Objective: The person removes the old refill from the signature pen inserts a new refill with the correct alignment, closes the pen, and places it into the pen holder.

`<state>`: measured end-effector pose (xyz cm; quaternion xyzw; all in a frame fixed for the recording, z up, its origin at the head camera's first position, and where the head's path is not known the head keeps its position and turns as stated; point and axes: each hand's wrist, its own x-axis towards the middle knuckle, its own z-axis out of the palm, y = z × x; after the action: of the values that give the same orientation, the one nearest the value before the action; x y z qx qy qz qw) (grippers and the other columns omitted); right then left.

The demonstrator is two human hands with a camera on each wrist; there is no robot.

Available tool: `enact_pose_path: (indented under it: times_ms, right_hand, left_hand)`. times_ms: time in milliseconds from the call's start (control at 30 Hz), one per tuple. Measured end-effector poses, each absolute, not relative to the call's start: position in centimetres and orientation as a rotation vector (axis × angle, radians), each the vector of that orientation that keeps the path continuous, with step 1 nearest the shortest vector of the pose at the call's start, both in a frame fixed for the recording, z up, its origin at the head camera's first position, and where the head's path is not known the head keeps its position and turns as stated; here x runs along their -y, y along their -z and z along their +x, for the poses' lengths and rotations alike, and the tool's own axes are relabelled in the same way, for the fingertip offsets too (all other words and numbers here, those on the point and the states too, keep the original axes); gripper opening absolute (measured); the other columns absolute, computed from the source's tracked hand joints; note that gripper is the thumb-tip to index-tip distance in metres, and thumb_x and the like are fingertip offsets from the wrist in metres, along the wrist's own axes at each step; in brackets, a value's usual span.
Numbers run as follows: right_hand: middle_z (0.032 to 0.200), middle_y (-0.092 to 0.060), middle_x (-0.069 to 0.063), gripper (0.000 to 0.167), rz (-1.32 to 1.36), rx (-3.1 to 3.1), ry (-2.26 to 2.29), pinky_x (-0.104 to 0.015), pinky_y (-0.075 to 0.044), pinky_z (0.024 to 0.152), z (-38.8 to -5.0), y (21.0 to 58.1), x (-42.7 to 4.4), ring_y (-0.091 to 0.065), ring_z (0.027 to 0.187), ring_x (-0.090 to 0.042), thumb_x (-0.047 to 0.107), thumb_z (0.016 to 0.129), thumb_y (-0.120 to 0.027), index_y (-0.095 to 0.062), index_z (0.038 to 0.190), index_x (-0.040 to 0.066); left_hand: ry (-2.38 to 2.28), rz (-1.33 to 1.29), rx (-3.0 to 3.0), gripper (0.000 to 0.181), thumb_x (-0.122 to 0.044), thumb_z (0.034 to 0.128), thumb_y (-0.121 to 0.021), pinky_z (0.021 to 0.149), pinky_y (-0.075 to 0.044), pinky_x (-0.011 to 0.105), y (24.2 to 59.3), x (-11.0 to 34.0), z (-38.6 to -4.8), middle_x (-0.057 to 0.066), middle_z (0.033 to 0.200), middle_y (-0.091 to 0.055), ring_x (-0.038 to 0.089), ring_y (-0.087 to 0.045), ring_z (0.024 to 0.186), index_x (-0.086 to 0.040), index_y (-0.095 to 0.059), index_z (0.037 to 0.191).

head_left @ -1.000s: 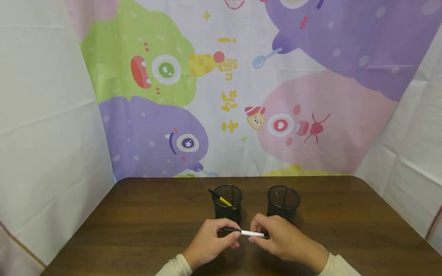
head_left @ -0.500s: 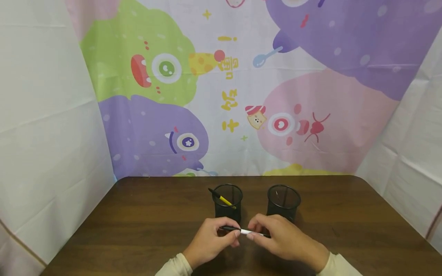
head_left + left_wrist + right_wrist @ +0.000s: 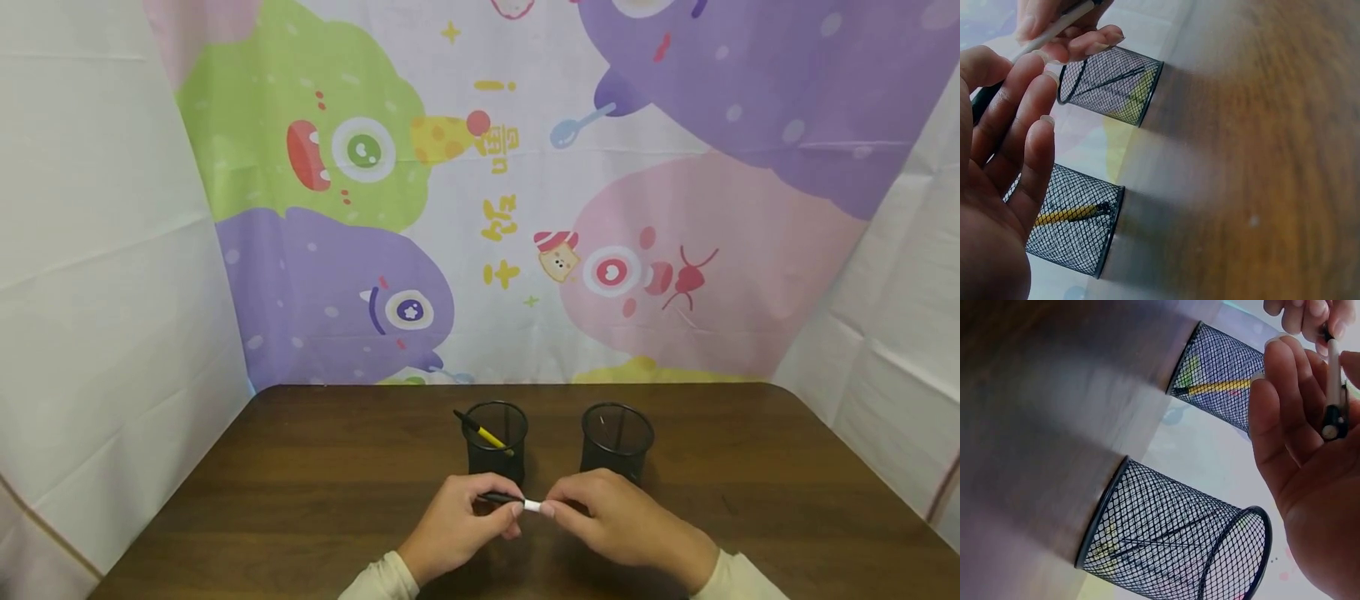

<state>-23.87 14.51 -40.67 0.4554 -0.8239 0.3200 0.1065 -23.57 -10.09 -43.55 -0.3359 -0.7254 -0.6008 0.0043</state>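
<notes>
A slim pen (image 3: pixel 532 505) with a white barrel and black ends is held level between both hands above the table. My left hand (image 3: pixel 467 518) pinches its black end between thumb and fingers. Thumb and fingertips of my right hand (image 3: pixel 630 523) pinch the white barrel. In the right wrist view the pen (image 3: pixel 1334 378) shows a black end with a clip, lying over the right palm. Just beyond the hands stand two black mesh pen holders. The left holder (image 3: pixel 495 465) contains a yellow-and-black pen (image 3: pixel 487 436); thin dark lines show in the right holder (image 3: pixel 615 460), unclear what they are.
The dark brown wooden table (image 3: pixel 300 483) has rounded far corners. Behind it hangs a cartoon-printed curtain (image 3: pixel 495 333), with white cloth walls (image 3: pixel 97 275) at both sides.
My right thumb and fingers have shifted left along the pen, over more of the white barrel. Its black right end no longer shows in the head view. The left hand stays nearly still.
</notes>
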Motion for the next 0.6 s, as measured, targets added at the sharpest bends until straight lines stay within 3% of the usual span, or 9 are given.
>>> enact_pose_path:
  times_ms: [367,600]
  right_hand:
    - [0.075,-0.055,0.021,0.010,1.335,2.396,-0.934,-0.012,-0.044,0.054,-23.74,40.73,-14.42,-0.048,0.062,0.005,0.025,0.101,-0.064,-0.068,0.092,0.021]
    - [0.079,-0.059,0.021,0.007,1.324,2.391,-0.951,-0.015,-0.048,0.057,-23.66,40.80,-14.37,-0.052,0.066,0.005,0.026,0.099,-0.066,-0.067,0.093,0.024]
  left_hand:
    - [1.859,-1.046,2.277,0.009,-0.012,0.0965,-0.068,0.065,-0.060,0.031,43.58,9.99,-23.62,0.010,0.080,-0.072,0.013,-0.070,0.068,-0.006,-0.071,0.102]
    - [1.860,-1.032,2.292,0.009,-0.013,0.0966,-0.068,0.066,-0.060,0.030,43.62,10.02,-23.55,0.014,0.082,-0.072,0.013,-0.070,0.069,-0.006,-0.071,0.102]
